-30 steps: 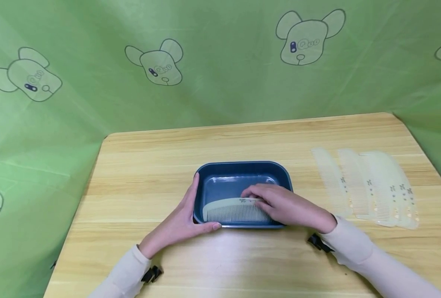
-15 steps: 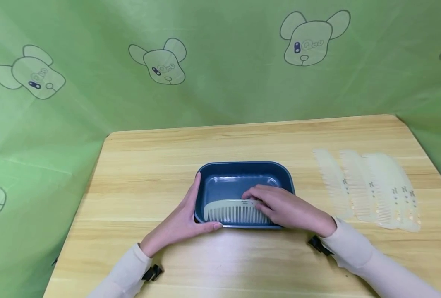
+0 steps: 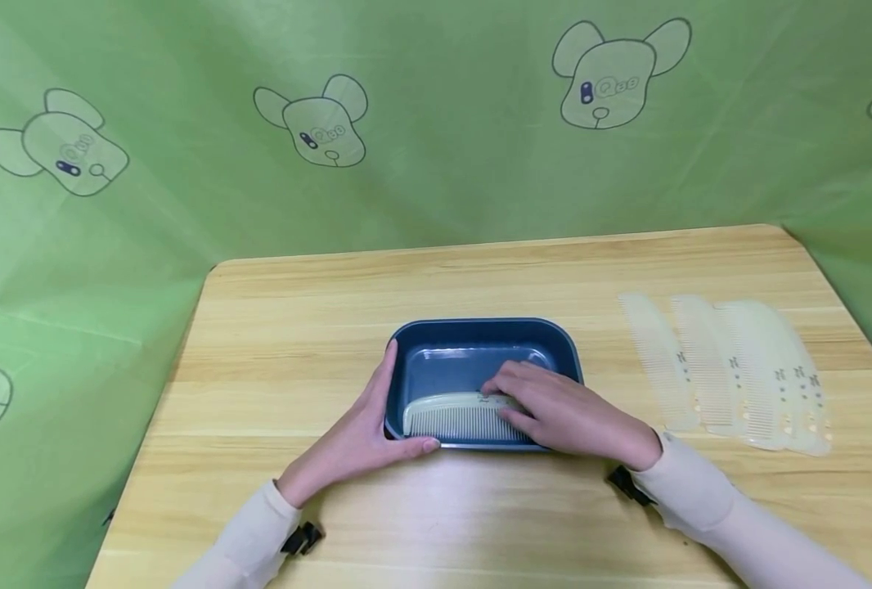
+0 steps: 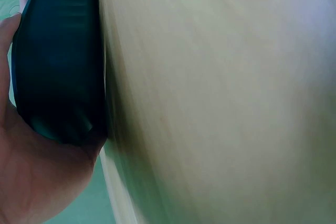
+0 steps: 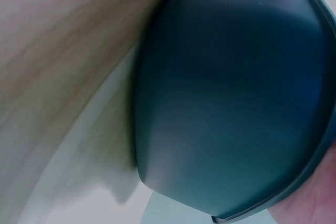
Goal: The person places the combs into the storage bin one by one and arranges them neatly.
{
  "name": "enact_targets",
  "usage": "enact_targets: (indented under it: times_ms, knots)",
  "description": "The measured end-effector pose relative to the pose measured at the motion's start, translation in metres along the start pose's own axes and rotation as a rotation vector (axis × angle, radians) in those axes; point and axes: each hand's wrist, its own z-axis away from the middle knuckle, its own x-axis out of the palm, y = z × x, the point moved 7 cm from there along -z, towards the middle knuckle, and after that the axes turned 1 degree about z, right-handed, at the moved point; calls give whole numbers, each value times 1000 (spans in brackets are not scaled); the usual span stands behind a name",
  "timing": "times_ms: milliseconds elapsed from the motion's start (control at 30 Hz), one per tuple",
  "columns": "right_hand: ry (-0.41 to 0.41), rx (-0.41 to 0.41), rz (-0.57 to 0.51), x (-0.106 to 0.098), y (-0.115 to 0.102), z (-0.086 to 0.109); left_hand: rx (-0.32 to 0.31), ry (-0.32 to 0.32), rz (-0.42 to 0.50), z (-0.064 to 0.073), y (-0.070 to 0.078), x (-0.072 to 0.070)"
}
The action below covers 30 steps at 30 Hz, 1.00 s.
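A blue rectangular tray (image 3: 473, 327) stands on the table in the middle of the head view. My left hand (image 3: 366, 433) holds its left end, thumb along the front rim and fingers along the left side. Inside, a pale green comb (image 3: 451, 419) leans near the front wall, teeth downward. My right hand (image 3: 554, 409) reaches over the tray's right front corner and pinches the comb's right part, thumb in front and fingers behind. The hand hides that end. Both wrist views show mostly the tray's outer wall (image 4: 58, 61), also dark and close in the right wrist view.
Several similar pale combs (image 3: 760, 376) lie fanned out on the right of the wooden table (image 3: 296, 327), some overlapping. A green cloth (image 3: 451, 196) with printed animal heads hangs behind and beside the table.
My right thumb has moved slightly down the comb's face, and the right hand has shifted a little. My left hand stays on the tray. The camera view has shifted slightly.
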Motion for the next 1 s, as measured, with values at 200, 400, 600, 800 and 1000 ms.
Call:
enact_targets:
  times_ms: [200, 400, 600, 800, 1000]
  knots:
    - [-9, 17, 7, 0, 1, -1, 8, 3, 15, -1, 0, 0]
    - [0, 37, 2, 1, 1, -1, 24, 6, 5, 0, -1, 0]
    - [40, 62, -33, -1, 3, 0, 13, -2, 17, 0, -1, 0]
    - [127, 59, -186, -10, 7, 1, -1, -13, 20, 1, 1, 0]
    - [256, 46, -386, -22, 15, 4, 2, -8, 22, 0, 1, 0]
